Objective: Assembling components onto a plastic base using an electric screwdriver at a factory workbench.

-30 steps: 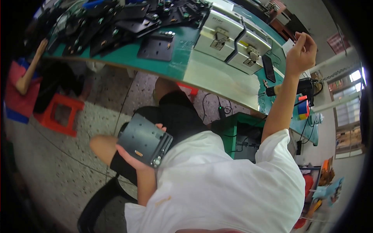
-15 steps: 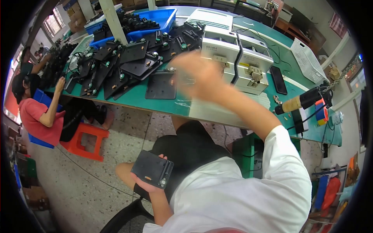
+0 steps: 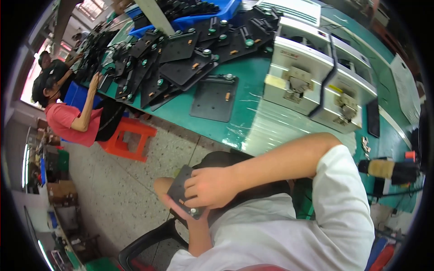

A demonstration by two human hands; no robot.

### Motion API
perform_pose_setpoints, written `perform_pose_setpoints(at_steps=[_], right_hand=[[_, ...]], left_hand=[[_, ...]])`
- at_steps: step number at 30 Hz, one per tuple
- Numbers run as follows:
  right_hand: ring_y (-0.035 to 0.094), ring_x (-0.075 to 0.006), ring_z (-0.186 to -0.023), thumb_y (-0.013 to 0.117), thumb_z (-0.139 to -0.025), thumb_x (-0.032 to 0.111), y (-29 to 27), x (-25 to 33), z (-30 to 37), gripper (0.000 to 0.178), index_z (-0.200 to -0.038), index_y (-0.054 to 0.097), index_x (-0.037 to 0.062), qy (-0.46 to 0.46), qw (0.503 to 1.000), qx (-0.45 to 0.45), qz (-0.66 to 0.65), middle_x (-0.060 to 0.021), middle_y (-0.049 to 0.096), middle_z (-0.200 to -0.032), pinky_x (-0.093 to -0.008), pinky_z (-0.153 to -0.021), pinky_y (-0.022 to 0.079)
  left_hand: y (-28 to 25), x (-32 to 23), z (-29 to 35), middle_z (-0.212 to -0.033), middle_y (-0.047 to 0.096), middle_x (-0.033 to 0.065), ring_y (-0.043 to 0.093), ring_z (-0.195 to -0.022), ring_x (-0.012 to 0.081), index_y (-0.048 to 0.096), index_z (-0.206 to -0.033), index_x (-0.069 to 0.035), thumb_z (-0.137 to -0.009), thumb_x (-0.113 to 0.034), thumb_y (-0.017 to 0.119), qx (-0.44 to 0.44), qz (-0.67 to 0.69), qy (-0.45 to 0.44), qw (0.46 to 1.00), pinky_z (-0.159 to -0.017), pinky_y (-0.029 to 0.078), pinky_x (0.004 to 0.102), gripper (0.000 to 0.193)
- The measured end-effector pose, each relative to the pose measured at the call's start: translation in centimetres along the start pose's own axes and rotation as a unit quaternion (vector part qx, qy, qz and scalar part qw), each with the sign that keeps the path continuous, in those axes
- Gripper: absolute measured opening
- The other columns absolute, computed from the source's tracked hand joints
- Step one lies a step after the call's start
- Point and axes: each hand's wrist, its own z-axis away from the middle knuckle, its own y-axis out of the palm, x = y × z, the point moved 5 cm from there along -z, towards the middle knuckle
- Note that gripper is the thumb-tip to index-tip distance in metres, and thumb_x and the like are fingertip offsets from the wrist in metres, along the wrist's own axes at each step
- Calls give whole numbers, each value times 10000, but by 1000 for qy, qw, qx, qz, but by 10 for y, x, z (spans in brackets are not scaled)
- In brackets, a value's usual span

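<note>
My left hand [image 3: 180, 208] holds a flat black plate [image 3: 179, 184] over my lap, gripping it from below and along its near edge. A small copper-coloured piece and a round silver fitting show on the plate. Over the plate lies my right hand [image 3: 211, 187], its fingers bent and drawn together beside the copper-coloured piece; whatever they pinch, if anything, is hidden. On the green bench another black plate [image 3: 213, 100] lies alone, with a copper-coloured tab and a round fitting at its corner.
Overlapping black plates [image 3: 181, 67] are heaped on the bench [image 3: 181, 115], before a blue bin [image 3: 228, 11]. Two white machines [image 3: 296, 67] stand to the right, near a dark phone [image 3: 373, 118] and a power screwdriver [image 3: 384, 169]. A person [image 3: 68, 117] sits at the left.
My right hand has come down from above the bench onto the plate in my left hand. The view has shifted, and the held plate is now tilted more steeply.
</note>
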Motion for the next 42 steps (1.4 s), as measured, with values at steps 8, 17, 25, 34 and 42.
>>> perform_pose_setpoints(at_steps=[8, 17, 25, 34, 42], right_hand=[[697, -366, -876, 653, -866, 161, -28, -25, -6, 311, -1132, 607, 8, 254, 937, -219, -101, -184, 698, -967, -445, -761, 552], [668, -439, -873, 653, -931, 211, -29, -46, 12, 292, -1135, 614, 5, 396, 812, -354, -242, -234, 694, -916, -489, -769, 530], [726, -339, -907, 690, -916, 250, -42, -61, 6, 372, -1153, 659, -35, 444, 782, -321, -298, -236, 725, -1002, -399, -791, 560], [543, -465, -1231, 718, -828, 551, -89, -74, 20, 744, -1274, 595, -32, 424, 842, -92, 322, -279, 596, -1288, -522, -866, 498], [705, -336, -941, 676, -859, 613, -109, -57, 17, 745, -1227, 603, -31, 469, 793, 301, 248, -199, 706, -992, -499, -787, 527]], left_hand=[[40, -18, -42, -1549, 344, 244, 382, -1394, 456, 154, -1613, -103, -876, -847, 386, 62, -213, 166, 961, -1164, 271, 633, 1073], [102, -69, -34, -1622, 202, 263, 291, -1461, 460, 214, -1598, -107, -579, -623, 900, 107, -778, 432, 443, -1123, 314, 587, 1332], [104, -49, -32, -1460, 396, 306, 455, -1297, 518, 372, -1520, -195, -510, -404, 956, 210, -843, 356, 345, -1040, 408, 569, 1186], [101, -102, -22, -1413, 434, 144, 529, -1234, 291, 87, -1613, -43, -619, -214, 852, 94, -719, 357, 588, -1067, 401, 432, 1266], [142, -126, -19, -1436, 449, 206, 538, -1247, 338, 107, -1607, -36, -602, -261, 882, 150, -761, 390, 496, -1043, 433, 466, 1289]])
